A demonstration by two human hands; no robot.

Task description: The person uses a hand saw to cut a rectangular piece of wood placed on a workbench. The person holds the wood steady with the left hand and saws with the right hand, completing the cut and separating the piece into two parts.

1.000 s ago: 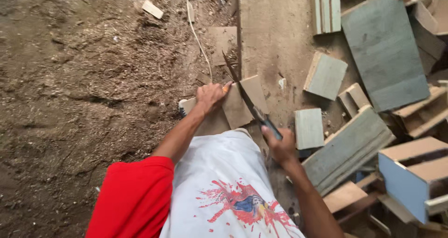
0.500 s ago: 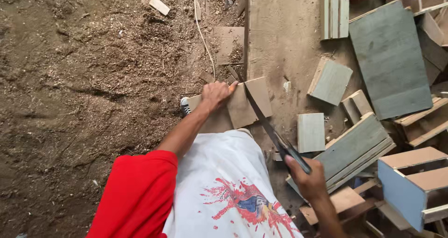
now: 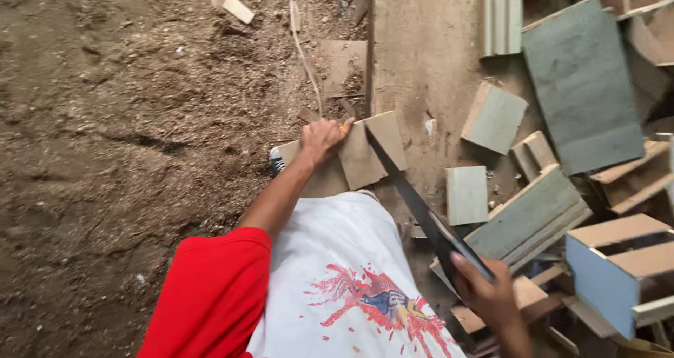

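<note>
Now, the left hand (image 3: 321,139) presses down on one tan wooden board (image 3: 365,154), fingers curled over its upper edge, gripping it in place on the floor (image 3: 105,119), which is thick with sawdust. One handsaw (image 3: 414,200) runs with its dark blade slanting from the board's top edge down to the right hand (image 3: 484,295), whose fingers are wrapped tight around the handle. To the right lies a scatter of offcuts: one large grey-green panel (image 3: 583,84), one grooved block (image 3: 500,21), two small squarish pieces (image 3: 495,117) (image 3: 467,194), and one open blue-sided wooden box (image 3: 618,270). One pale cord (image 3: 302,49) trails across the sawdust above the board.
</note>
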